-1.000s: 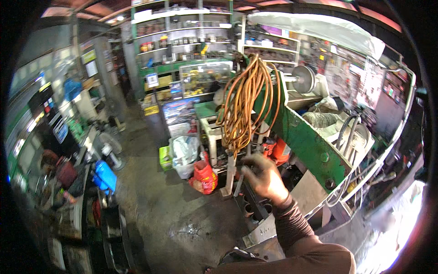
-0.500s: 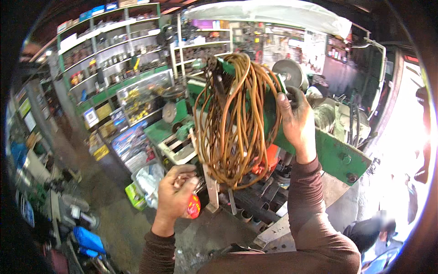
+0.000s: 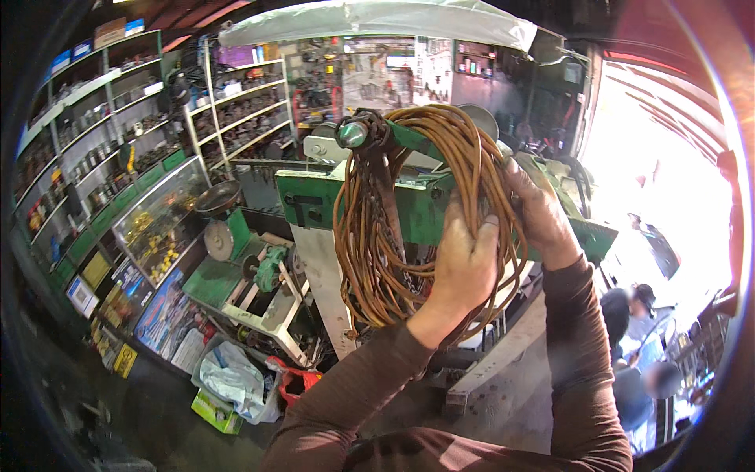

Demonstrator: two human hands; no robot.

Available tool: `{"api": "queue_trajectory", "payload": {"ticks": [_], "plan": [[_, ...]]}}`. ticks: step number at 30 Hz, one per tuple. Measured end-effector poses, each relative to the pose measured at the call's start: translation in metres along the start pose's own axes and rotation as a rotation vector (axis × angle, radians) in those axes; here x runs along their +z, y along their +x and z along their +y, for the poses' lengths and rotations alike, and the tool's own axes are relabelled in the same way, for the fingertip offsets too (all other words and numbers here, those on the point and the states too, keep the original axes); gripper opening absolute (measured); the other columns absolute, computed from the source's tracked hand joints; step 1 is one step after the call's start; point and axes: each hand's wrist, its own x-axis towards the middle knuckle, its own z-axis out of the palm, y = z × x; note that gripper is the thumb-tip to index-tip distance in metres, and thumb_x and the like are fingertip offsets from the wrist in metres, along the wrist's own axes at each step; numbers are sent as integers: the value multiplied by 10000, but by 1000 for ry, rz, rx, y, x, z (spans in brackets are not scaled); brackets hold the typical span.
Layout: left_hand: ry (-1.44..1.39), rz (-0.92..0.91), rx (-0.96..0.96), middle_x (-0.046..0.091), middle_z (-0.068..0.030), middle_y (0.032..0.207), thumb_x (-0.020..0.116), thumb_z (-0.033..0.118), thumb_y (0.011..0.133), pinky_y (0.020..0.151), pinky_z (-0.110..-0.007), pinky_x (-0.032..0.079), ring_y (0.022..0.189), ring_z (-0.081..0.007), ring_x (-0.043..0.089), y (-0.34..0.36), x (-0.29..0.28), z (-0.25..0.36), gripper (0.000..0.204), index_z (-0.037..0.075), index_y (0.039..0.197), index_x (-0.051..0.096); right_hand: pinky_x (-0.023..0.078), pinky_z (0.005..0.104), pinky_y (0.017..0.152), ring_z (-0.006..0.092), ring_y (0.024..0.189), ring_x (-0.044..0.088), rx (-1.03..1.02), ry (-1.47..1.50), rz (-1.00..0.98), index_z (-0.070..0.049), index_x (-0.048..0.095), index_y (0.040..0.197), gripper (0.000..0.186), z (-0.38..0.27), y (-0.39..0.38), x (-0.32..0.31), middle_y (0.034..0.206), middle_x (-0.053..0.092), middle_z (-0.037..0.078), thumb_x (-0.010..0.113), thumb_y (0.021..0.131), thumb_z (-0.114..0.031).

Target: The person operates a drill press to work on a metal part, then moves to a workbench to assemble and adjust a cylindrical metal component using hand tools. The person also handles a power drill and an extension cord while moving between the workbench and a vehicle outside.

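A thick coil of orange-brown cable (image 3: 464,130) hangs in loops over a green metal arm (image 3: 414,140) in front of me. My left hand (image 3: 464,263) reaches across and is closed around strands on the coil's right half, thumb toward me. Just right of it, my right hand (image 3: 544,212) grips the coil's outer right edge; its fingertips are partly hidden by the strands. A dark rusty chain (image 3: 377,200) hangs on the arm beside its rounded end, inside the loops. Behind the coil runs a green steel beam (image 3: 307,200).
At left stand a green bench grinder stand (image 3: 212,279), a plastic tub with bags (image 3: 232,374) and a red bag (image 3: 295,381) on the floor. Shelves of parts (image 3: 86,149) line the left wall. People (image 3: 637,377) are at lower right, near a bright opening.
My left hand has moved up and right from beside the coil and taken hold of its strands. The right hand stays at the coil's right edge. My view has turned right.
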Motion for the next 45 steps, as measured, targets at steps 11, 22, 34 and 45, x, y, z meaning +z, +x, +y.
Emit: {"api": "queue_trajectory", "payload": {"ticks": [11, 22, 34, 45], "plan": [[232, -500, -151, 614, -351, 1219, 747, 263, 828, 960, -525, 516, 1115, -494, 631, 12, -30, 32, 645, -107, 1296, 503, 532, 346, 990, 193, 1050, 684, 182, -598, 112, 66, 558, 1394, 745, -66, -5, 59, 1205, 715, 128, 864, 734, -94], [102, -518, -38, 517, -267, 1473, 777, 192, 833, 1135, -485, 437, 1366, -402, 537, -159, -228, 20, 510, 40, 1312, 690, 546, 311, 654, 155, 701, 651, 96, -647, 214, 73, 639, 1233, 485, -81, -2, 83, 863, 686, 95, 711, 762, -18], [519, -64, -813, 647, -136, 1039, 739, 59, 814, 793, -357, 550, 895, -250, 674, -277, -373, 14, 295, -2, 1097, 681, 545, 316, 618, 157, 646, 648, -28, -839, -8, 69, 670, 1144, 397, -145, 85, 126, 816, 698, 89, 701, 766, -48], [48, -51, -440, 639, -114, 1284, 782, 222, 899, 1028, -341, 489, 1172, -206, 631, -119, -430, 33, 580, -43, 1368, 565, 527, 345, 994, 210, 1085, 686, -330, -1053, -10, 18, 555, 1434, 742, -98, -34, 208, 1188, 724, 172, 740, 718, -41]]}}
